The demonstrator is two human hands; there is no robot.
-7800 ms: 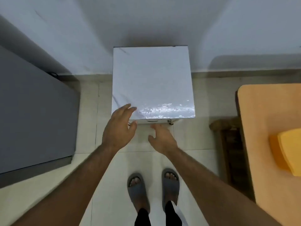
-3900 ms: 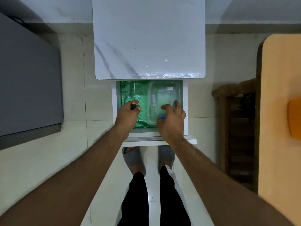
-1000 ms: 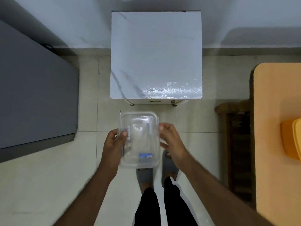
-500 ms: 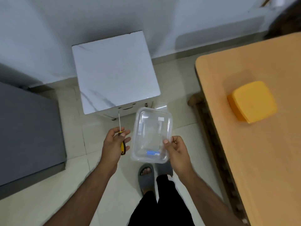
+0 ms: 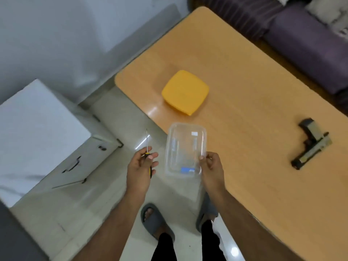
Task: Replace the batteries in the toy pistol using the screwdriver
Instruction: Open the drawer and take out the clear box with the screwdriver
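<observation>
Swung rightward, the view now takes in the dark toy pistol (image 5: pixel 310 143) on the orange wooden table (image 5: pixel 263 110).
A yellow-handled thin screwdriver (image 5: pixel 147 157) is gripped by the left hand (image 5: pixel 140 169); a clear plastic lidded box (image 5: pixel 185 149) is pinched by the right hand (image 5: pixel 211 169).

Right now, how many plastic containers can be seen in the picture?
2. A clear container held by the right hand at the near table edge; a yellow container lying farther back on the table.
</observation>
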